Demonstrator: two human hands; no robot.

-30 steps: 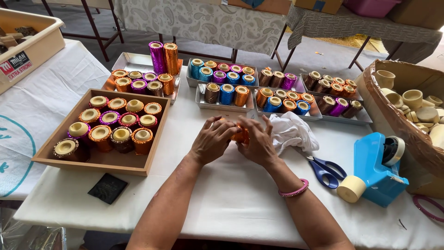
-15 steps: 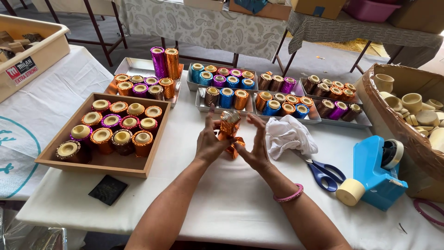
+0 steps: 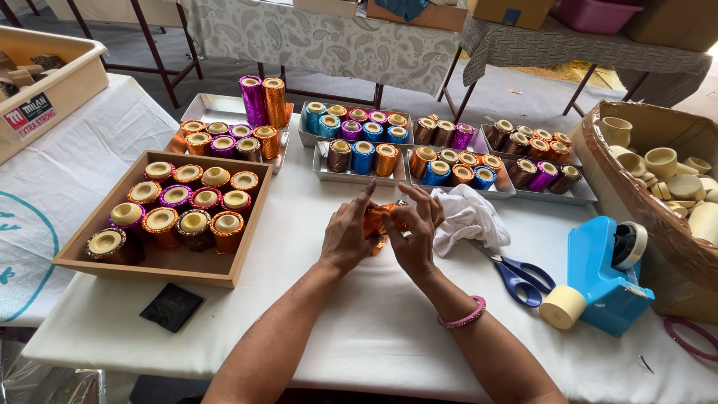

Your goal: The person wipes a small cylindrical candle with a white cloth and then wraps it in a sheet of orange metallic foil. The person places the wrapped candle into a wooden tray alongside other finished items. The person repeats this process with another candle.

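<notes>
A small cylinder wrapped in shiny orange foil (image 3: 380, 221) is held above the white-covered worktop (image 3: 359, 329), between both hands. The left hand (image 3: 345, 233) is closed around its left side, the grip pressed on the foil with the index finger raised. The right hand (image 3: 416, 232), a pink bangle (image 3: 462, 317) on its wrist, is pinching the cylinder's right side. Just right of the hands a crumpled white cloth (image 3: 467, 213) is seen, with blue-handled scissors (image 3: 520, 277) and a blue tape dispenser (image 3: 602, 273) beyond. A wooden tray of foil-wrapped cups (image 3: 161, 262) is set to the left.
</notes>
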